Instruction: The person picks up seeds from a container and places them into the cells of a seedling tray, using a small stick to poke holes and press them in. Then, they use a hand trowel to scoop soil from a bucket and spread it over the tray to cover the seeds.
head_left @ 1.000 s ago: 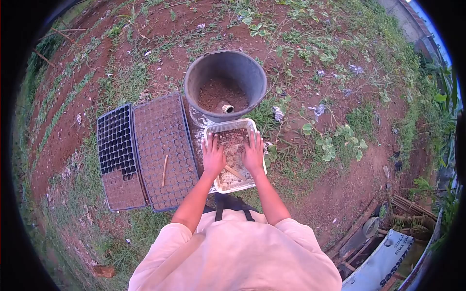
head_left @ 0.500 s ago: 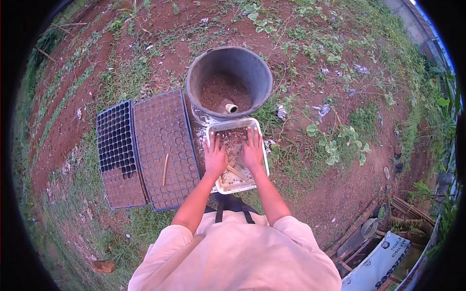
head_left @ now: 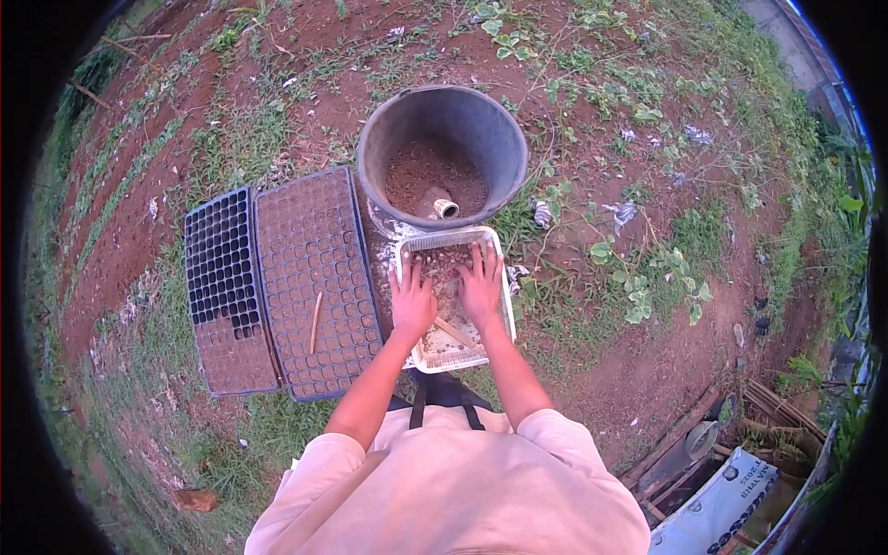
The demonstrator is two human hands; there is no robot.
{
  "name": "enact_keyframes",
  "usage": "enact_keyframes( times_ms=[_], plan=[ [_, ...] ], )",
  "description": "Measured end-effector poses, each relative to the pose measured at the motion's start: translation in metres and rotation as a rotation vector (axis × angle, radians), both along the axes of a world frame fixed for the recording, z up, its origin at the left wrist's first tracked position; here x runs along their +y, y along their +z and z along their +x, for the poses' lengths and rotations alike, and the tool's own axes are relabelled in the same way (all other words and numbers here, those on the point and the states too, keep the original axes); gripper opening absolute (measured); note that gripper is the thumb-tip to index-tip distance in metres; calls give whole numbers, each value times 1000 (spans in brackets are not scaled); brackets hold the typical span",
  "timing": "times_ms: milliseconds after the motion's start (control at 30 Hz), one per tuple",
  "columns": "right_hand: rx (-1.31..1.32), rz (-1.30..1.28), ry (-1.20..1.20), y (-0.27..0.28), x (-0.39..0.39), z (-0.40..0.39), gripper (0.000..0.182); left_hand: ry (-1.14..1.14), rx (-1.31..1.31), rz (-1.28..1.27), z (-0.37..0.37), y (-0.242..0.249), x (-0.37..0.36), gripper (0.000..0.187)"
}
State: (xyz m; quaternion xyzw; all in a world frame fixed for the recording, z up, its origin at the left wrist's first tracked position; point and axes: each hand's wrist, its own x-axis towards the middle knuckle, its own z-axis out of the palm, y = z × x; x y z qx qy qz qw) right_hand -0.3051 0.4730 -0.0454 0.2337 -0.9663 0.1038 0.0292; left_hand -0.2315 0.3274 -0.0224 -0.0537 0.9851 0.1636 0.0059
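A white plastic basket (head_left: pixel 506 301) stands in front of me with dark crumbs of soil (head_left: pixel 446 261) and small lumps spread over its bottom. My left hand (head_left: pixel 413 301) is inside its left part, fingers apart and pointing away from me, touching the soil. On the other side my right hand (head_left: pixel 479 289) also lies with spread fingers on the soil near the right wall. Neither hand grasps anything that I can see. A flat wooden stick (head_left: pixel 453 332) rests in the basket between my wrists. What lies under the palms is hidden.
Beyond the basket is a large black bucket (head_left: pixel 507 153) with soil and a small can (head_left: pixel 446 209) inside. To the left lie a soil-filled seedling tray (head_left: pixel 305 250) with a thin stick (head_left: pixel 315 322) on it, and a partly filled seedling tray (head_left: pixel 220 264). Weeds surround them.
Both hands stay in the basket; their fingers look slightly more bent than before. The whole view has shifted a little.
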Motion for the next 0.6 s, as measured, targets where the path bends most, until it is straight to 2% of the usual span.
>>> enact_keyframes(
  times_ms=[167, 600],
  plan=[
    [-36, -106, -25, 0, 1, 1, 16, 9, 4, 12, 1, 0, 0, 26],
    [-56, -105, -39, 7, -5, 7, 18, 17, 66, 42, 2, -4, -1, 23]
  ],
)
